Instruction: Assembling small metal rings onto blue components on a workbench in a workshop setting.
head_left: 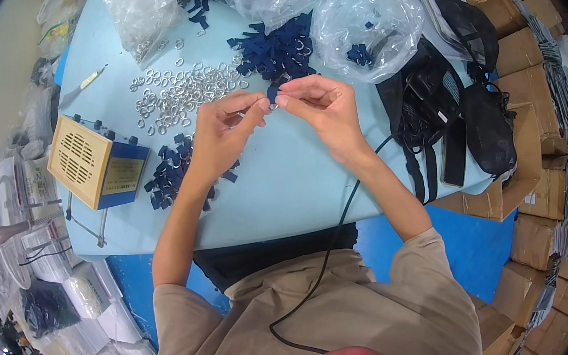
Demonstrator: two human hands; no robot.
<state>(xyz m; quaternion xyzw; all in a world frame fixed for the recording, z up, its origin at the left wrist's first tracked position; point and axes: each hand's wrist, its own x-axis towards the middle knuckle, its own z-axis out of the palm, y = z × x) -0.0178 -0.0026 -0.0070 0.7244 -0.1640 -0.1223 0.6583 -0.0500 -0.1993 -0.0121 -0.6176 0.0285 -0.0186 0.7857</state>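
Both hands meet over the light blue table (286,191): the left hand (219,139) and right hand (322,112) pinch, fingertips closed, one small navy webbing tab with a metal ring (272,98) between them. Just beyond the fingertips lies a pile of finished navy tabs (277,50); loose metal rings (178,95) spread beyond the left hand, with a beige boxy device (94,162) off to its left.

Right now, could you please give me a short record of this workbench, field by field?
surface: light blue table
left hand: pinches a small metal ring with a dark blue strap piece
right hand: pinches the same piece from the other side
behind hands: loose metal rings, pile of blue strap pieces
left side: beige and blue box device
right side: black strap goods, cardboard boxes
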